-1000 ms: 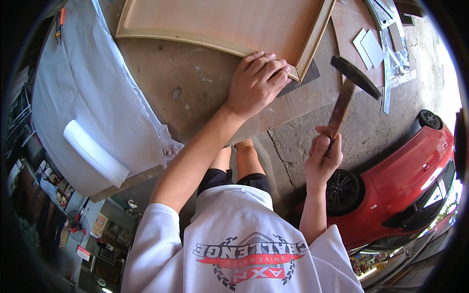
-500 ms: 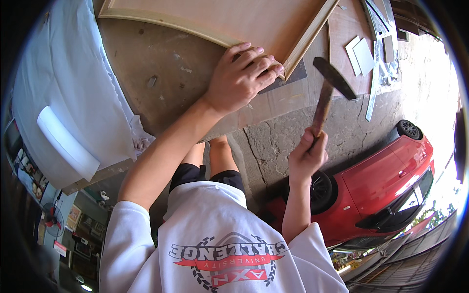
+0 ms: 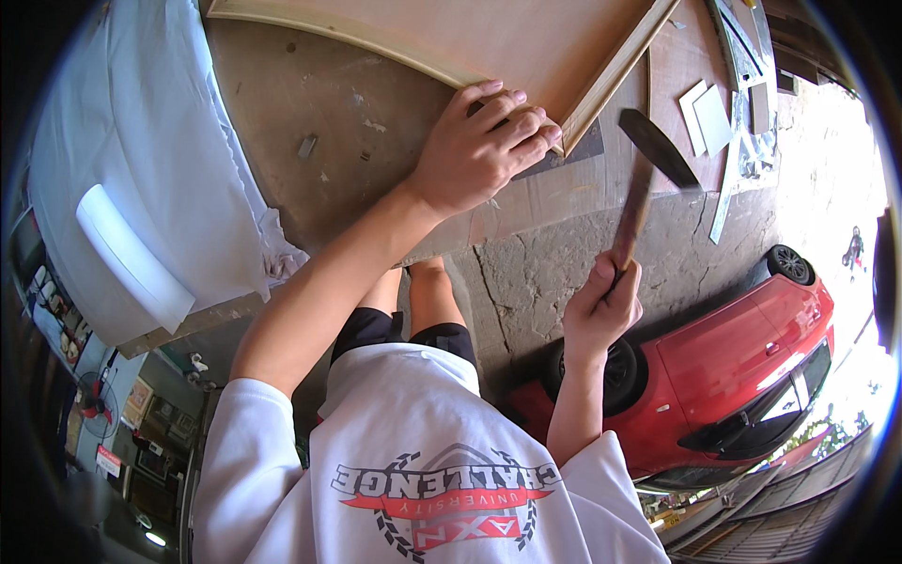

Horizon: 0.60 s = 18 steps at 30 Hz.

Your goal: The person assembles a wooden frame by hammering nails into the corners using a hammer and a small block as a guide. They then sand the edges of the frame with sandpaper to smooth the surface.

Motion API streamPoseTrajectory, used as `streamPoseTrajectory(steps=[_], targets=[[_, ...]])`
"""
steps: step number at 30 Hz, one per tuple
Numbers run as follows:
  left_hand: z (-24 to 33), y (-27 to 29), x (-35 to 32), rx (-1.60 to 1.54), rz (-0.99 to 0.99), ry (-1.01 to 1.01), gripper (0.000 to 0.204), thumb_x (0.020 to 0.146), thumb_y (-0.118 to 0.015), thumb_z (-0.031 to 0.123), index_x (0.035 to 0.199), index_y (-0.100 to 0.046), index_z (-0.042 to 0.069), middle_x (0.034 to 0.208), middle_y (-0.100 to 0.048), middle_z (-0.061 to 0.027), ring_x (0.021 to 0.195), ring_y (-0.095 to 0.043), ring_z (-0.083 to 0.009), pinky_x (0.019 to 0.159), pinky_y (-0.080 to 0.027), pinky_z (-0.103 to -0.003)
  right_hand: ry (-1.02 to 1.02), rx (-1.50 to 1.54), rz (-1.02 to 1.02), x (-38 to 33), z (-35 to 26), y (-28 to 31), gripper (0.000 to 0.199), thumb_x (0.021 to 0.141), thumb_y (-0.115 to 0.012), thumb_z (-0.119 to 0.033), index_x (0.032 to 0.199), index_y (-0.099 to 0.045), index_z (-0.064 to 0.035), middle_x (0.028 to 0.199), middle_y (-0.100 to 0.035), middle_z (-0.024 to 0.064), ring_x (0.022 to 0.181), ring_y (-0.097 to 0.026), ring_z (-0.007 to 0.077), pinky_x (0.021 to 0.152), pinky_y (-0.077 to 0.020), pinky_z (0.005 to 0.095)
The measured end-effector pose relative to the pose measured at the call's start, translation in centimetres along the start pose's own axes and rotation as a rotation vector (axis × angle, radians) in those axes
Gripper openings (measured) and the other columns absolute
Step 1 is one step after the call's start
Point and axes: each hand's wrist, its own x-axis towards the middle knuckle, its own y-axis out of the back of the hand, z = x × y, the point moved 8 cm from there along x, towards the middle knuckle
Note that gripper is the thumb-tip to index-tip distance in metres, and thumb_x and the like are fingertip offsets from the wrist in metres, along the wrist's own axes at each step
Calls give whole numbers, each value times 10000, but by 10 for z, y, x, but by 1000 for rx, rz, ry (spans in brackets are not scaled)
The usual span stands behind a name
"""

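A shallow wooden frame (image 3: 376, 44) with a pale panel inside lies on the brown work table (image 3: 310, 94). My left hand (image 3: 484, 155) is closed over its near corner, fingertips curled over the rail; what lies under the palm is hidden. To the right, my right hand (image 3: 603, 305) is wrapped round the lower handle of a hammer (image 3: 637, 207). The hammer stands roughly upright in the view. Its dark metal head is apart from the frame, right of the corner.
White cloth (image 3: 141, 141) covers a surface at left, with a curled white sheet (image 3: 132, 258) on it. Pale rectangular pieces (image 3: 714, 120) and a metal strip (image 3: 723, 202) lie at the table's right. A red car (image 3: 723, 357) is parked on cracked concrete (image 3: 526, 273).
The whole view has shifted slightly, moving things a little rightward. My left hand keeps its hold on the corner. The hammer's head has turned slightly in my right hand.
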Motion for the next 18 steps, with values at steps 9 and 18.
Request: streamPoseTrajectory(steps=[9,18], targets=[[0,-1,0,-5,-3,4,309,854,-744,173,1157,-767,228,1183,-703,32,1145,-637,-193,1104,-454,-452,-3,14,-7,3,0,4,116,1062,-537,-125,1010,-597,-41,660,-590,120,541,-658,300,517,-488,380],[2,-7,3,34,-82,22,347,895,-759,252,1239,-731,278,1134,-660,60,1108,-635,-172,1081,-425,-437,-112,-9,-134,13,22,-1,208,1085,-546,-184,1206,-635,-40,796,-677,145,619,-697,317,577,-522,387]])
